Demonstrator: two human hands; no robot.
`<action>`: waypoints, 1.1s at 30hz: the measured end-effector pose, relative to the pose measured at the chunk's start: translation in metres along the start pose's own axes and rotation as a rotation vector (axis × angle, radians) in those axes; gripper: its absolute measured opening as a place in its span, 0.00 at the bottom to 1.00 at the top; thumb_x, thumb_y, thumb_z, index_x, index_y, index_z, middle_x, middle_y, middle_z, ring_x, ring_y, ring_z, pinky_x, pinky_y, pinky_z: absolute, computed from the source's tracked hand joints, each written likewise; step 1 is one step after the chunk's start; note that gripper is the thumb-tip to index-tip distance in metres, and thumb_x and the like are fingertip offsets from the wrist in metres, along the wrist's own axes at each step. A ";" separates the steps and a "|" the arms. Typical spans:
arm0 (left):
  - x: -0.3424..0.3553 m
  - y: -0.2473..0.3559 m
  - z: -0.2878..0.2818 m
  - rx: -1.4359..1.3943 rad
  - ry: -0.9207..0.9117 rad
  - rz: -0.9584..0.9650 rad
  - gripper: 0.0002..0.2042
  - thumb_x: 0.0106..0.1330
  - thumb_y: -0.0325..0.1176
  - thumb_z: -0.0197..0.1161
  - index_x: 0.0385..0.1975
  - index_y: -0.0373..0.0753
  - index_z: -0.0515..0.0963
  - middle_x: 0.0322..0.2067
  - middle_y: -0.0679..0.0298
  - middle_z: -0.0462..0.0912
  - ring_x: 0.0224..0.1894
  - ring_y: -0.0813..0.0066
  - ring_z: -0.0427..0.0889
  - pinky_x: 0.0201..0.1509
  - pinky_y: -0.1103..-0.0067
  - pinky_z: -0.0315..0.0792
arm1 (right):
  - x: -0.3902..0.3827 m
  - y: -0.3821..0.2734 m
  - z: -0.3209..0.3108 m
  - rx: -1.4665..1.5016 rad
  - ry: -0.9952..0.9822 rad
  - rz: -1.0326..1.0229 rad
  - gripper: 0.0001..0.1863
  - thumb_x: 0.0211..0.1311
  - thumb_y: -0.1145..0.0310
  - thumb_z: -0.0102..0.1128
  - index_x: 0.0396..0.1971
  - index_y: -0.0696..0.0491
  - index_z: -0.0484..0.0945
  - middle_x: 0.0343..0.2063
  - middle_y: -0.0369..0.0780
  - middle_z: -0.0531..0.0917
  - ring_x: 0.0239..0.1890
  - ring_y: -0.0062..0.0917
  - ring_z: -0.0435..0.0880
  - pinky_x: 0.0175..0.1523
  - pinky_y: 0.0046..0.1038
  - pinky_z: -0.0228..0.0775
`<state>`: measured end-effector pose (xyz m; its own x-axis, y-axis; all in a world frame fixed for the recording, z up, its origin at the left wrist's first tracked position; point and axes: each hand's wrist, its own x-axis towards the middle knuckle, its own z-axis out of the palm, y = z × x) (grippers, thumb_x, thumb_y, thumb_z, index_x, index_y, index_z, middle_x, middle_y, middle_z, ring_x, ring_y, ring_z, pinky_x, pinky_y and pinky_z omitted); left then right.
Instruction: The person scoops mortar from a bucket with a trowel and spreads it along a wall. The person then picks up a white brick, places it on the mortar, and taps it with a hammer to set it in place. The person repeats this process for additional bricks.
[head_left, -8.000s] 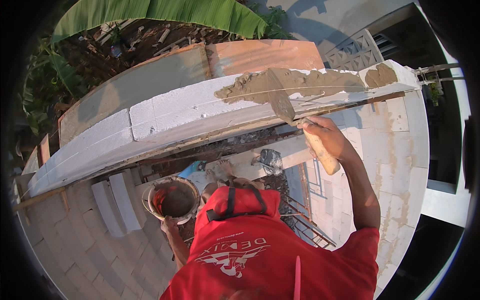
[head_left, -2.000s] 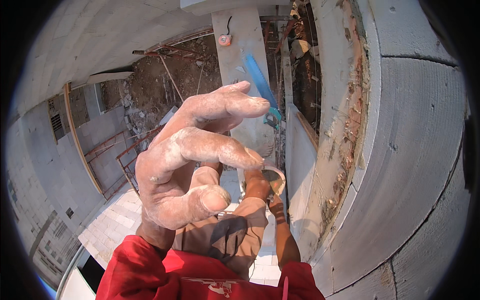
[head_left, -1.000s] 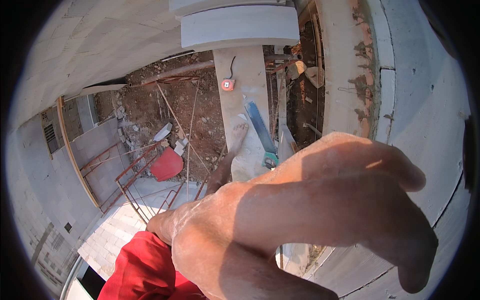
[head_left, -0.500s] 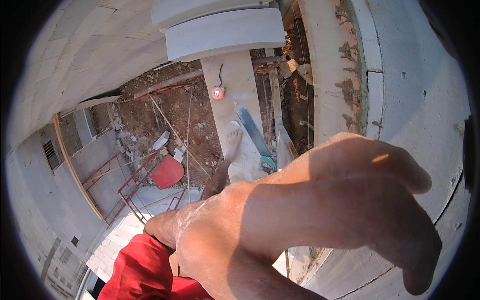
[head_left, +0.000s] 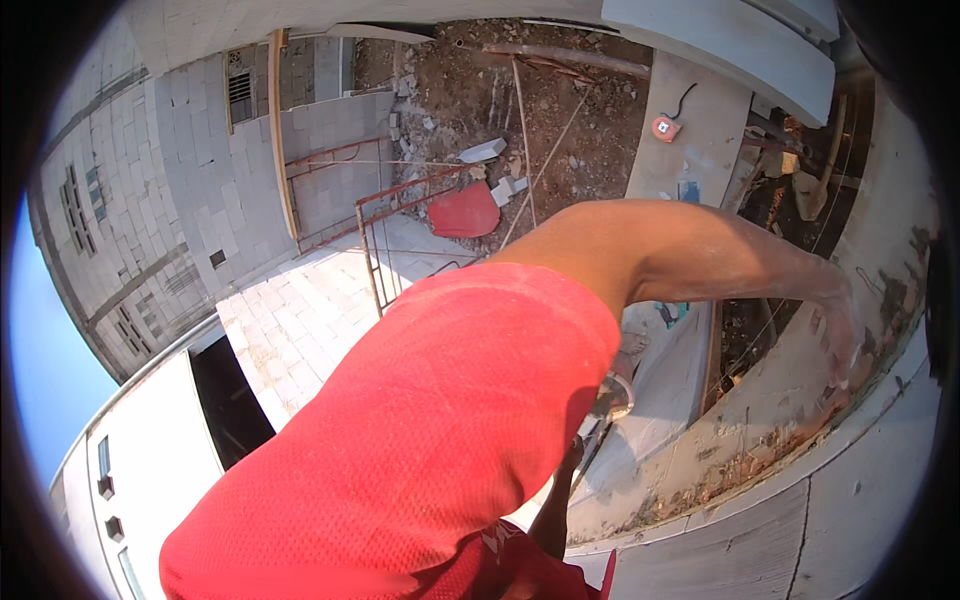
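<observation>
My left arm, its shoulder in a red sleeve, reaches across to the right. At its end my left hand rests on the pale, mortar-stained top of a block wall. Its fingers look stretched out along the surface, and I make out nothing in them. My right hand is not in view. Partly hidden by my arm, a handsaw lies on the plank, with its blue blade above the forearm and green handle below. Farther up the plank lies a red tape measure with a black strap.
A bare foot stands on the plank beside a bucket-like container. Beyond are rubble-strewn soil, a red sheet, a rusty scaffold frame and block walls. Large white blocks stand at the plank's far end.
The view has swung left, bringing the red sleeve across the middle. The hand that reached out close to the camera is now down on the wall top. The saw is now mostly covered.
</observation>
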<state>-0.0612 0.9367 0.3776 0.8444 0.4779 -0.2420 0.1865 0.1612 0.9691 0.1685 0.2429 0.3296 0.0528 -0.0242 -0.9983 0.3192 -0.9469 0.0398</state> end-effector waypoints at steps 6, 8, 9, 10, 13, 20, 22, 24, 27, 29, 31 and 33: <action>0.003 -0.046 -0.007 0.437 0.025 -0.363 0.23 0.64 0.52 0.68 0.51 0.42 0.86 0.56 0.56 0.84 0.62 0.57 0.79 0.64 0.55 0.70 | 0.010 -0.045 -0.022 -0.080 0.034 0.095 0.12 0.65 0.66 0.66 0.47 0.50 0.84 0.39 0.40 0.90 0.44 0.30 0.88 0.49 0.34 0.78; 0.001 -0.044 -0.011 0.500 -0.014 -0.375 0.22 0.64 0.51 0.68 0.51 0.43 0.86 0.56 0.56 0.84 0.62 0.57 0.79 0.63 0.56 0.71 | 0.013 -0.055 -0.026 -0.088 0.069 0.072 0.12 0.65 0.66 0.66 0.47 0.50 0.84 0.39 0.40 0.90 0.44 0.30 0.89 0.49 0.34 0.78; 0.001 -0.042 -0.013 0.531 -0.033 -0.387 0.22 0.64 0.50 0.68 0.51 0.43 0.86 0.56 0.56 0.84 0.62 0.57 0.79 0.63 0.56 0.71 | 0.013 -0.058 -0.029 -0.090 0.076 0.060 0.12 0.65 0.66 0.66 0.47 0.50 0.84 0.39 0.40 0.90 0.44 0.30 0.89 0.49 0.34 0.78; 0.002 -0.040 -0.013 0.555 -0.048 -0.400 0.21 0.64 0.50 0.68 0.51 0.43 0.86 0.56 0.57 0.84 0.62 0.57 0.79 0.63 0.56 0.71 | 0.015 -0.062 -0.031 -0.104 0.084 0.043 0.12 0.65 0.66 0.66 0.47 0.50 0.84 0.39 0.40 0.90 0.44 0.31 0.89 0.49 0.34 0.78; 0.002 -0.041 -0.013 0.606 -0.078 -0.429 0.20 0.64 0.48 0.68 0.51 0.43 0.86 0.56 0.57 0.84 0.62 0.58 0.80 0.63 0.57 0.72 | 0.018 -0.070 -0.036 -0.132 0.095 -0.019 0.12 0.65 0.66 0.66 0.46 0.50 0.84 0.39 0.41 0.90 0.44 0.31 0.89 0.50 0.34 0.78; -0.013 -0.058 -0.020 0.708 -0.144 -0.540 0.18 0.63 0.44 0.68 0.51 0.44 0.86 0.56 0.57 0.84 0.62 0.58 0.80 0.62 0.58 0.73 | 0.012 -0.095 -0.058 -0.222 0.150 -0.150 0.11 0.65 0.65 0.66 0.45 0.49 0.84 0.39 0.42 0.90 0.45 0.33 0.89 0.51 0.35 0.78; -0.030 -0.073 -0.023 0.693 -0.151 -0.623 0.18 0.63 0.43 0.68 0.51 0.45 0.86 0.56 0.57 0.84 0.62 0.58 0.80 0.62 0.59 0.73 | 0.008 -0.104 -0.062 -0.241 0.186 -0.199 0.11 0.65 0.65 0.66 0.45 0.49 0.84 0.39 0.43 0.89 0.45 0.34 0.89 0.51 0.35 0.78; -0.067 -0.103 -0.018 0.584 -0.112 -0.730 0.17 0.63 0.42 0.68 0.50 0.45 0.86 0.56 0.58 0.84 0.62 0.58 0.80 0.61 0.59 0.74 | 0.008 -0.116 -0.065 -0.276 0.196 -0.081 0.11 0.63 0.68 0.66 0.44 0.50 0.83 0.40 0.42 0.90 0.46 0.35 0.89 0.52 0.35 0.78; -0.173 -0.180 0.007 0.202 0.200 -0.820 0.19 0.60 0.44 0.64 0.46 0.40 0.86 0.50 0.53 0.86 0.57 0.54 0.84 0.60 0.65 0.76 | 0.019 -0.138 -0.071 -0.281 0.221 -0.298 0.09 0.65 0.72 0.60 0.43 0.52 0.83 0.34 0.39 0.87 0.36 0.26 0.83 0.41 0.29 0.73; -0.258 -0.236 0.029 -0.233 0.475 -0.869 0.22 0.60 0.51 0.65 0.44 0.41 0.85 0.47 0.52 0.87 0.52 0.57 0.85 0.58 0.66 0.76 | 0.031 -0.157 -0.079 -0.231 0.244 -0.267 0.08 0.66 0.75 0.56 0.41 0.53 0.83 0.26 0.32 0.81 0.24 0.14 0.73 0.28 0.22 0.64; -0.344 -0.276 0.050 -0.428 0.739 -0.956 0.16 0.67 0.44 0.63 0.45 0.41 0.84 0.42 0.60 0.88 0.46 0.72 0.86 0.52 0.72 0.78 | 0.045 -0.183 -0.093 -0.282 0.197 -0.293 0.06 0.67 0.73 0.58 0.37 0.54 0.84 0.26 0.32 0.81 0.24 0.13 0.73 0.28 0.22 0.64; -0.420 -0.291 0.072 -0.544 1.074 -1.087 0.12 0.70 0.39 0.63 0.44 0.38 0.83 0.37 0.61 0.86 0.40 0.71 0.85 0.47 0.75 0.79 | 0.060 -0.221 -0.103 -0.354 0.163 -0.394 0.05 0.66 0.72 0.59 0.35 0.55 0.84 0.25 0.33 0.81 0.25 0.15 0.75 0.29 0.23 0.66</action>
<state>-0.4341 0.6266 0.2009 -0.3257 0.2533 -0.9109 0.0418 0.9664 0.2538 0.1987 0.4837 0.2657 0.0021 0.3870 -0.9221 0.6413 -0.7080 -0.2957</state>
